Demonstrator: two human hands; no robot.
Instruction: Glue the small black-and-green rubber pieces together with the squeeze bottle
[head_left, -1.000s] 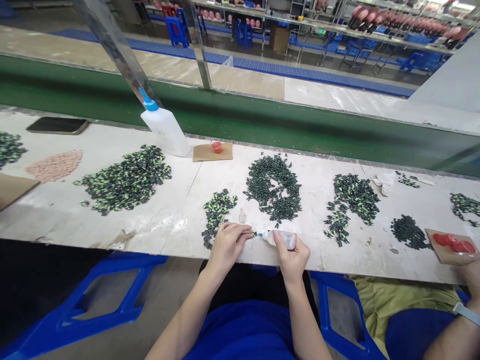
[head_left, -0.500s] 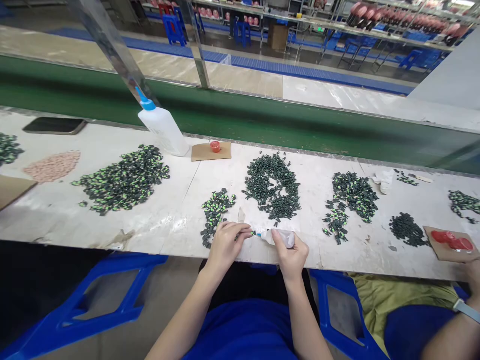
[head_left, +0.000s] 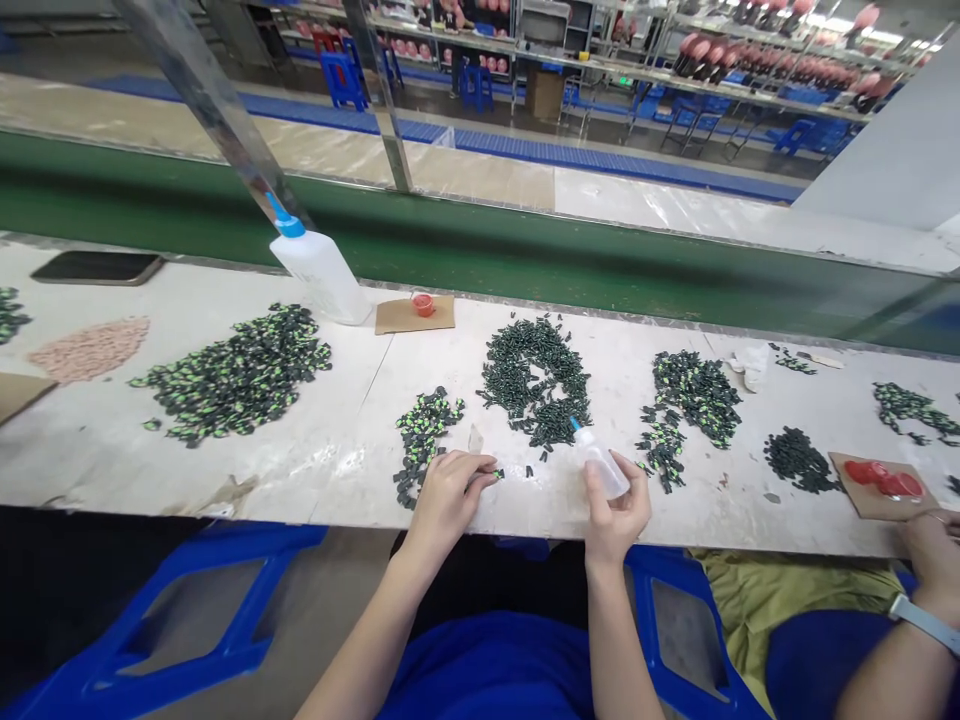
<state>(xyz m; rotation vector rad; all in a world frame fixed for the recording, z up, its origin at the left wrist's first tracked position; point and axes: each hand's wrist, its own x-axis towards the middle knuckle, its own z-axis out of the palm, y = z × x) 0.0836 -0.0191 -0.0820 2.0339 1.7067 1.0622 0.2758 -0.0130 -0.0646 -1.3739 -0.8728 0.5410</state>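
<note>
My left hand (head_left: pixel 448 495) pinches a small dark green part with a light green tip (head_left: pixel 496 473) at the near edge of the white table (head_left: pixel 345 440). My right hand (head_left: pixel 616 515) holds a small clear squeeze bottle (head_left: pixel 600 462) with a blue nozzle, tilted up and to the left, apart from the part. A small pile of green-tipped parts (head_left: pixel 420 430) lies just beyond my left hand. A larger pile of plain dark green parts (head_left: pixel 536 378) lies beyond the bottle.
A big white bottle with a blue nozzle (head_left: pixel 319 270) leans at the back, beside a cardboard square with a red cap (head_left: pixel 422 303). More part piles (head_left: pixel 236 375) (head_left: pixel 694 395) lie left and right. Another person's arm (head_left: pixel 911 620) is at the right.
My right hand has pulled the squeeze bottle away from the part, to the right, and turned its nozzle upward. My left hand stays in place with the part.
</note>
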